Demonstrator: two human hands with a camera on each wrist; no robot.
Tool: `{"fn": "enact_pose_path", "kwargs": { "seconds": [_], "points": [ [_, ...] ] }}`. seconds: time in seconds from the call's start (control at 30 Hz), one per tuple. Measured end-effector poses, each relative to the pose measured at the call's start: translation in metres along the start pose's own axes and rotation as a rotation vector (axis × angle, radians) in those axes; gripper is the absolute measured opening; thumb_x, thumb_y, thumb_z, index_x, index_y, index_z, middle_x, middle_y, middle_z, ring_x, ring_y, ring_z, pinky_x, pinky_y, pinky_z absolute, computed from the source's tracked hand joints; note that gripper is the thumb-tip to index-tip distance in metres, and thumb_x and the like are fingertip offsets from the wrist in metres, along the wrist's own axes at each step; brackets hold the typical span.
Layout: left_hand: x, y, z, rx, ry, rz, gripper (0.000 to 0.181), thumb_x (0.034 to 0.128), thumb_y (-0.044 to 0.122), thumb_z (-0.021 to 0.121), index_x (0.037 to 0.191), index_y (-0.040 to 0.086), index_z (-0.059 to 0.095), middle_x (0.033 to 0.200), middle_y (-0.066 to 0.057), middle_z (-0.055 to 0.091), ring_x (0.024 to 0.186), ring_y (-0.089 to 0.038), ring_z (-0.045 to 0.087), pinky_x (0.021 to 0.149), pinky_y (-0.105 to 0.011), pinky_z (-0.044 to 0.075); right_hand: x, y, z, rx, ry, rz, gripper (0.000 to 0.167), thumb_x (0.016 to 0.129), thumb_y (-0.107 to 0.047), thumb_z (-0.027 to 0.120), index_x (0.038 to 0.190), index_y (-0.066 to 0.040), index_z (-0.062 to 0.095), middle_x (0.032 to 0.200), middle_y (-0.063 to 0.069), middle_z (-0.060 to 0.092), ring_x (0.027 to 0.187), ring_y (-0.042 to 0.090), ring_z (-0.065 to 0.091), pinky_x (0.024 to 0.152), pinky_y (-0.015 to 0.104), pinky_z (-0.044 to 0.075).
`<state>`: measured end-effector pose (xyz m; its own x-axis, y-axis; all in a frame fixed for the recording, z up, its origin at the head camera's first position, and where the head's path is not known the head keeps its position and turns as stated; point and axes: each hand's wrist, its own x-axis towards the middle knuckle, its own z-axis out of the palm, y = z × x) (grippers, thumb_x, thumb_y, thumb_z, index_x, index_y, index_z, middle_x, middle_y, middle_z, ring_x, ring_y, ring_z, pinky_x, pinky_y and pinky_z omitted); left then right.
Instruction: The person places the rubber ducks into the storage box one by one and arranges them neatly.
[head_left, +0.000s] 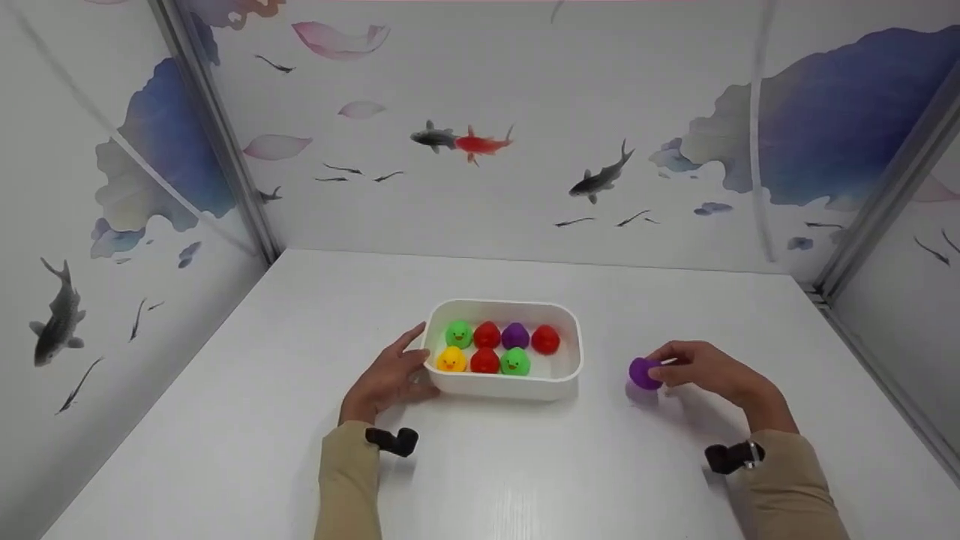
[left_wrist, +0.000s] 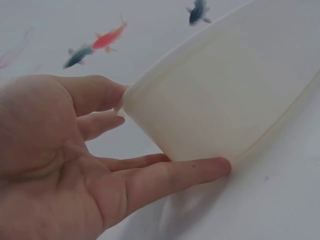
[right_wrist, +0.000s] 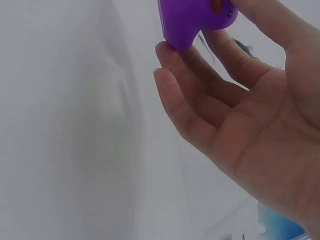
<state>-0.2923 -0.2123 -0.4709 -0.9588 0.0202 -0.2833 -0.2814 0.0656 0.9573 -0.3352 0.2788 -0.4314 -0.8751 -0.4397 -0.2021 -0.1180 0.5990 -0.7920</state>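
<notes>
A white box with rounded corners stands on the white table, holding several small toy ducks in green, red, purple and yellow. My left hand holds the box by its left end; in the left wrist view, fingertips of the left hand meet the rim and the lower edge of the wall. To the right of the box, my right hand pinches a purple toy duck just above the table. The right wrist view shows this duck at the fingertips, cut off by the top edge.
The white table is enclosed by white panels printed with fish, petals and blue shapes. Metal posts stand at the back corners. Both sleeves carry a small black wrist camera.
</notes>
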Motion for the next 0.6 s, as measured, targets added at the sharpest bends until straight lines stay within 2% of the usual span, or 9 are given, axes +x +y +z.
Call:
{"fn": "enact_pose_path", "kwargs": {
  "seconds": [0.1, 0.37, 0.6],
  "points": [
    [0.0, -0.001, 0.002, 0.009, 0.006, -0.005, 0.061, 0.1013, 0.026, 0.057, 0.156, 0.039, 0.032, 0.157, -0.016, 0.042, 0.133, -0.035, 0.055, 0.092, -0.042, 0.06, -0.002, -0.009, 0.002, 0.007, 0.017, -0.026, 0.044, 0.093, -0.038, 0.069, 0.124, -0.007, 0.063, 0.12, 0.011, 0.069, 0.106, 0.021, 0.065, 0.099, 0.041, 0.049],
    [0.0, 0.0, 0.002, -0.006, 0.006, -0.009, 0.061, 0.1009, 0.026, 0.058, 0.155, 0.041, 0.033, 0.157, -0.015, 0.043, 0.131, -0.034, 0.057, 0.092, -0.041, 0.061, -0.003, -0.036, 0.011, 0.018, 0.061, -0.056, 0.046, 0.094, -0.041, 0.068, 0.128, -0.011, 0.061, 0.124, 0.011, 0.067, 0.111, 0.023, 0.063, 0.106, 0.053, 0.046],
    [-0.003, -0.001, 0.003, 0.052, 0.022, -0.01, 0.061, 0.1, 0.03, 0.058, 0.154, 0.043, 0.033, 0.156, -0.013, 0.045, 0.132, -0.033, 0.056, 0.093, -0.039, 0.06, 0.0, -0.053, 0.021, 0.035, 0.109, -0.066, 0.05, 0.093, -0.042, 0.068, 0.131, -0.01, 0.061, 0.127, 0.014, 0.065, 0.114, 0.026, 0.062, 0.107, 0.054, 0.048]
  ]
}}
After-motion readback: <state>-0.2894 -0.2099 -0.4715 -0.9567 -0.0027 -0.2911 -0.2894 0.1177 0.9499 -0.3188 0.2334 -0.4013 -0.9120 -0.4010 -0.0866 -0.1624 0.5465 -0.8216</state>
